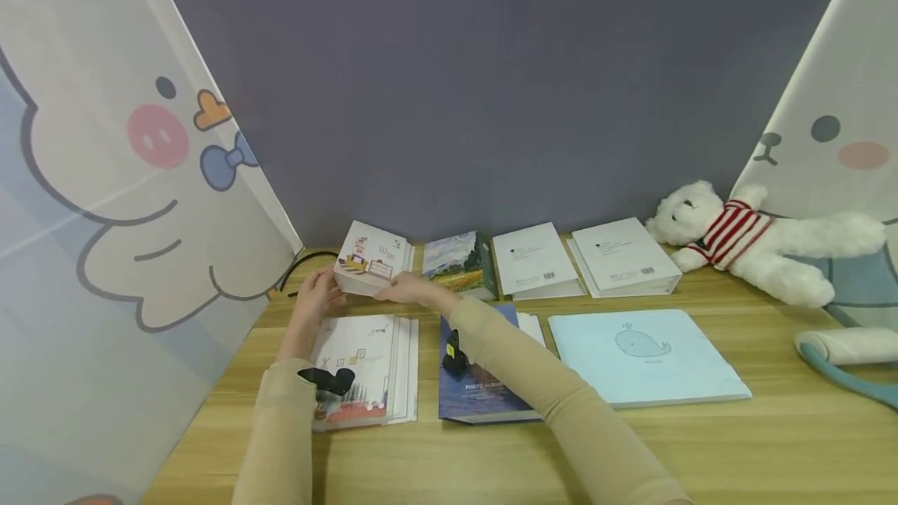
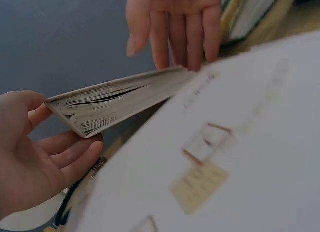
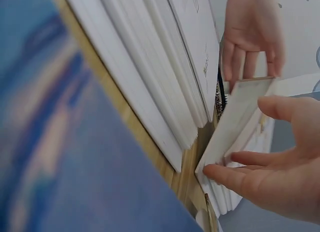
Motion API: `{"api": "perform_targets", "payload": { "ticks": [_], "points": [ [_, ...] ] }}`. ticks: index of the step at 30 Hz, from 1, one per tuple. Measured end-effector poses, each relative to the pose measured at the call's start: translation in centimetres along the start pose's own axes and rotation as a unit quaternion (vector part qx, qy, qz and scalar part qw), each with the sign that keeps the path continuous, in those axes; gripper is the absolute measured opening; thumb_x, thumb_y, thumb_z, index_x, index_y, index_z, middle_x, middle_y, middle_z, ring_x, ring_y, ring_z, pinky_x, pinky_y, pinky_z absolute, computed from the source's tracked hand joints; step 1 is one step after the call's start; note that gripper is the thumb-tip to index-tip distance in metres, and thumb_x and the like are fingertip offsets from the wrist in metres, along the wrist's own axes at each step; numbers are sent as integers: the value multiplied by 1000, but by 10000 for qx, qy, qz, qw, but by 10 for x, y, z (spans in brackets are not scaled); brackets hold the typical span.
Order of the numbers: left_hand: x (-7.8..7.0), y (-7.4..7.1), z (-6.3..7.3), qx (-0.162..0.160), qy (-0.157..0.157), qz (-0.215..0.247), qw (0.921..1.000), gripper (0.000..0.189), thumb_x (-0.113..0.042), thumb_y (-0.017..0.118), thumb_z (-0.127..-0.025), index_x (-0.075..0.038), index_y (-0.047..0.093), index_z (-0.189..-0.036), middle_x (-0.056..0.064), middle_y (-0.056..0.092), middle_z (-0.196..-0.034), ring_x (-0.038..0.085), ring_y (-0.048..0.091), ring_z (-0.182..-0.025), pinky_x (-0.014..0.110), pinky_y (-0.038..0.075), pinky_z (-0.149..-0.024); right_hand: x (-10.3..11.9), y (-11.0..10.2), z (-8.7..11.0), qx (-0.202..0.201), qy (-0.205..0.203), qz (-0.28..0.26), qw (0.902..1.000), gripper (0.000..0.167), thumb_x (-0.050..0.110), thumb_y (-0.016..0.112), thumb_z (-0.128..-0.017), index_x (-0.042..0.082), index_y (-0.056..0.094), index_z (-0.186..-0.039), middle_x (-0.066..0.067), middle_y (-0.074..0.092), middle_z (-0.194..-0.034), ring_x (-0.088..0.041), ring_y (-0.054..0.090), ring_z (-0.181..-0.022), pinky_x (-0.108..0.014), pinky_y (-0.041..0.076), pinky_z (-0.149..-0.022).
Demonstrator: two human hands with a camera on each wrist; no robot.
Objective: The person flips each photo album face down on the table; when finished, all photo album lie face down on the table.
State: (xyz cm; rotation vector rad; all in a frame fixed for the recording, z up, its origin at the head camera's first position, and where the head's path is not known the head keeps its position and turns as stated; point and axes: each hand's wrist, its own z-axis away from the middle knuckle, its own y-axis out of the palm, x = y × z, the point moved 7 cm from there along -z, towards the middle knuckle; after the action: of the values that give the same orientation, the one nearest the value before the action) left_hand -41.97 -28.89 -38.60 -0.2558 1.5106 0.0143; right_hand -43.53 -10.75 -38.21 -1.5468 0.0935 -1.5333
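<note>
1 wht book [image 1: 372,250] | btwn L fingers [image 2: 80,159] & R fingers [image 3: 230,177] | tilted

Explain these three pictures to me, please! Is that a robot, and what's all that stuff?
No robot here, just a person's two bare hands. The big picture comes from a camera on the person's head, looking down. The other two come from little wrist cameras, so the hands look close.

The left hand and the right hand hold a thick white book between them. On the wooden table lie more books: in front, a white one with red printing, a blue photo album and a pale blue whale book; behind, a landscape book and two white ones. At the right lies a white teddy bear.
</note>
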Motion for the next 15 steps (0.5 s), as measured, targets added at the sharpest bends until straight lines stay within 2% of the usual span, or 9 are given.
{"api": "perform_targets", "payload": {
  "ticks": [3, 4, 8, 10, 12, 15],
  "points": [
    [-12, 1, 1, 265, 256, 288, 9989, 52, -34, 35, -102, 0, 31, -142, 25, 35, -144, 1, 60, -88, 35, 49, -97, 2, -2, -2, -135, -116, -340, 9993, 60, 39, 58, -91, 4, 44, -138, -12, 52, -133, -23, 52, -113, -38, 46, -94],
    [-16, 1, 2, 314, 326, 255, 9987, 52, -34, 35, -102, -1, 32, -142, 24, 35, -144, 0, 60, -88, 34, 48, -98, 3, -3, -2, -161, -185, -401, 9989, 65, 38, 58, -91, 8, 37, -144, -12, 44, -143, -25, 47, -125, -40, 43, -101],
    [-27, 1, 5, 390, 519, 161, 9978, 52, -34, 36, -102, -6, 31, -146, 20, 37, -141, 0, 58, -92, 35, 45, -102, 6, -2, -4, -121, -314, -563, 9978, 67, 38, 57, -92, 18, 28, -149, -9, 35, -150, -28, 34, -137, -43, 35, -109],
    [-32, 2, 9, 353, 481, 239, 9979, 52, -33, 36, -102, -8, 31, -147, 16, 38, -139, 3, 58, -95, 35, 43, -104, 9, 0, -4, -73, -366, -719, 9967, 64, 36, 56, -93, 18, 29, -149, -9, 36, -150, -27, 36, -136, -41, 38, -107],
    [-38, 4, 15, 350, 429, 373, 9978, 50, -29, 35, -103, -7, 29, -147, 15, 39, -136, 6, 58, -97, 38, 40, -106, 13, 1, -5, -128, -534, -741, 9957, 58, 31, 54, -94, 14, 35, -146, -10, 42, -145, -24, 44, -129, -35, 44, -100],
    [-43, 6, 23, 352, 330, 561, 9973, 50, -23, 37, -102, -3, 27, -147, 13, 42, -130, 9, 59, -95, 30, 48, -98, 18, 2, -6, -331, -669, -892, 9932, 49, 27, 54, -95, 5, 46, -138, -13, 50, -137, -22, 53, -117, -30, 48, -91]
  ]
}}
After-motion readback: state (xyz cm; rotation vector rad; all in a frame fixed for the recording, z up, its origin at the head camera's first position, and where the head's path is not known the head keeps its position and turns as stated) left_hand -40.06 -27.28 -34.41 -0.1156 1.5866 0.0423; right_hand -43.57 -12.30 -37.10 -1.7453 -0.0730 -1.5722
